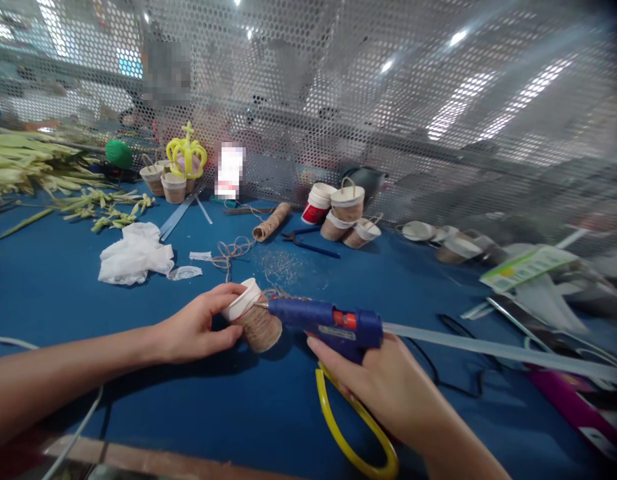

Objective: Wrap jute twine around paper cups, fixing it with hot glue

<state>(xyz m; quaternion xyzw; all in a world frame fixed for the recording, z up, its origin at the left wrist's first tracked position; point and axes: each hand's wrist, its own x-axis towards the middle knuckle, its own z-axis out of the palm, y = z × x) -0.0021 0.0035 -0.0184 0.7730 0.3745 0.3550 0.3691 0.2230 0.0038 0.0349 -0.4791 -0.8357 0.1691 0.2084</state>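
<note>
My left hand (208, 323) grips a small paper cup (261, 327) wrapped in brown twine, tilted with its white rim up and to the left. In my right hand (373, 380) is a blue glue gun (308, 317), its metal nozzle at the twine just below the cup's rim. A clear glue stick (478, 343) sticks out of the gun's back. Below the right hand a yellow loop handle (333, 427) shows, its other end hidden by the hand. Loose twine (233, 253) runs from a twine roll (273, 220) to behind the cup.
Behind stand twine-wrapped cups (347, 203), a red-and-white cup stack (317, 203) and pliers (311, 245). Crumpled white tissue (133, 253) and pale green stalks (108, 207) lie left. A yellow crown (187, 157) sits by more cups. Perforated metal (288, 87) bounds the blue table (188, 407).
</note>
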